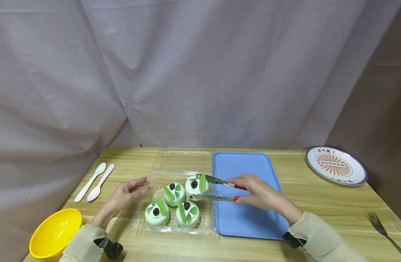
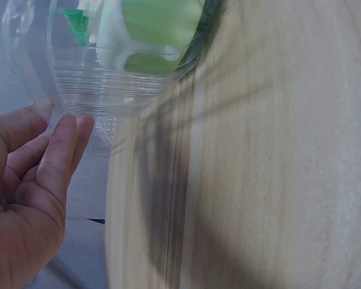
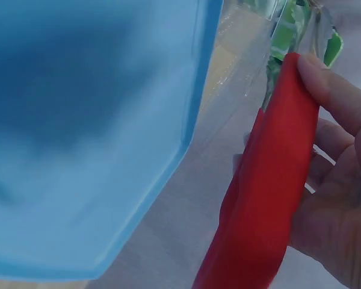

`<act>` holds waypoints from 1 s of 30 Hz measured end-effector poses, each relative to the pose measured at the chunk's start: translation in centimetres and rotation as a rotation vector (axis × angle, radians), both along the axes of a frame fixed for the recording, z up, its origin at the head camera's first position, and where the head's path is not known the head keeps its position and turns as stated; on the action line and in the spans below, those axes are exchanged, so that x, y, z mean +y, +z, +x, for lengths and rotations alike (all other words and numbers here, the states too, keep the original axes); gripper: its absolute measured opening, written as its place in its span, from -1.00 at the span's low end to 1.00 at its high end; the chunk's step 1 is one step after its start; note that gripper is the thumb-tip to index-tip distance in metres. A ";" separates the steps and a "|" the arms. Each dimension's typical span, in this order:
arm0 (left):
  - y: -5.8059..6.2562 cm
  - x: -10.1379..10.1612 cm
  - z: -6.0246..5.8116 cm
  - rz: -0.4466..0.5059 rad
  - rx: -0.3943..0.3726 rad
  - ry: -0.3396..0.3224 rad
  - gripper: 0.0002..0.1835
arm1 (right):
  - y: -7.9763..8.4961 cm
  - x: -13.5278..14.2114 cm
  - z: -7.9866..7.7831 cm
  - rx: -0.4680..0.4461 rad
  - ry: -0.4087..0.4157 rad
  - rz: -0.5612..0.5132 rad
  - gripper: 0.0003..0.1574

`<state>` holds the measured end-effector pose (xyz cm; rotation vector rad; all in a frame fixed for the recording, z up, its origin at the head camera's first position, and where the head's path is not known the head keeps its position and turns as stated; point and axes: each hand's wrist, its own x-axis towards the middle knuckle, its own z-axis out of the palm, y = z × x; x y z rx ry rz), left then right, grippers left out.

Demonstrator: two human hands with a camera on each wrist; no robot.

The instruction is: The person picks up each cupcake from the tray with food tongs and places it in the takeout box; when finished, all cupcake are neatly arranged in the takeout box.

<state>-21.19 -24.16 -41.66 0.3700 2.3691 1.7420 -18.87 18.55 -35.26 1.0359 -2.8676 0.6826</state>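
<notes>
A clear plastic container (image 1: pixel 205 222) lies with its lid (image 1: pixel 187 160) folded back and several pale green round cakes inside, each topped with a dark berry, a green slice and leaves. My left hand (image 1: pixel 126 194) is at the container's left side; in the left wrist view its thumb and fingers (image 2: pixel 63 141) pinch the clear rim. My right hand (image 1: pixel 260 191) grips metal tongs (image 1: pixel 220 198) by their red handles (image 3: pixel 271 174). The tongs' tips stand on either side of the far right cake (image 1: pixel 196 187); whether they squeeze it is unclear.
A blue tray (image 1: pixel 249 225) lies right against the container, under my right hand. White and pink spoons (image 1: pixel 90 182) and a yellow bowl (image 1: pixel 56 233) are at the left. At the right are a patterned plate (image 1: pixel 336 165) and a fork (image 1: pixel 378 225). A grey curtain (image 1: pixel 220 72) hangs behind.
</notes>
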 end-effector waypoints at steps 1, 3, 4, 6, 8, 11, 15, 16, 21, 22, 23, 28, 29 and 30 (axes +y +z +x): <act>0.0 0.0 0.0 0.001 0.002 -0.001 -0.39 | 0.1 -0.2 0.0 -0.005 -0.008 0.011 -0.28; 0.1 0.0 0.0 0.001 0.001 -0.001 -0.39 | 0.4 -0.5 0.1 -0.004 -0.014 0.032 -0.27; 0.1 0.0 0.0 -0.002 0.001 0.000 -0.39 | 0.5 -0.6 0.1 -0.006 -0.017 0.041 -0.28; 0.1 0.0 0.0 -0.010 0.000 0.002 -0.39 | 0.8 -0.9 0.0 -0.005 -0.011 0.055 -0.28; 0.1 0.0 0.0 -0.016 0.001 0.003 -0.39 | 1.0 -1.1 -0.1 -0.005 0.003 0.067 -0.28; 0.1 0.0 0.0 -0.017 0.005 0.000 -0.39 | 1.3 -1.5 -0.2 0.001 0.010 0.091 -0.29; 0.0 0.0 0.0 -0.016 0.011 -0.009 -0.39 | 1.5 -2.0 -0.1 0.028 -0.009 0.130 -0.29; 0.0 0.0 0.0 -0.015 0.010 -0.010 -0.39 | 1.6 -2.1 -0.1 0.034 -0.016 0.141 -0.29; 0.0 0.0 -0.1 -0.019 0.003 -0.005 -0.38 | 2.1 -2.7 0.2 0.043 -0.045 0.188 -0.31; 0.0 0.0 -0.1 -0.022 0.001 -0.004 -0.38 | 2.2 -2.9 0.2 0.040 -0.051 0.195 -0.31; 0.1 0.0 -0.1 -0.028 0.000 -0.003 -0.38 | 2.3 -3.0 0.3 0.038 -0.057 0.202 -0.31; 0.1 0.1 0.0 -0.049 -0.004 0.002 -0.38 | 2.4 -3.4 0.4 0.019 -0.082 0.221 -0.32; 0.1 0.1 0.0 -0.051 -0.005 0.003 -0.38 | 2.4 -3.4 0.4 0.013 -0.086 0.220 -0.32; 0.1 0.1 0.0 -0.049 -0.007 0.005 -0.38 | 2.4 -3.4 0.4 0.007 -0.089 0.218 -0.31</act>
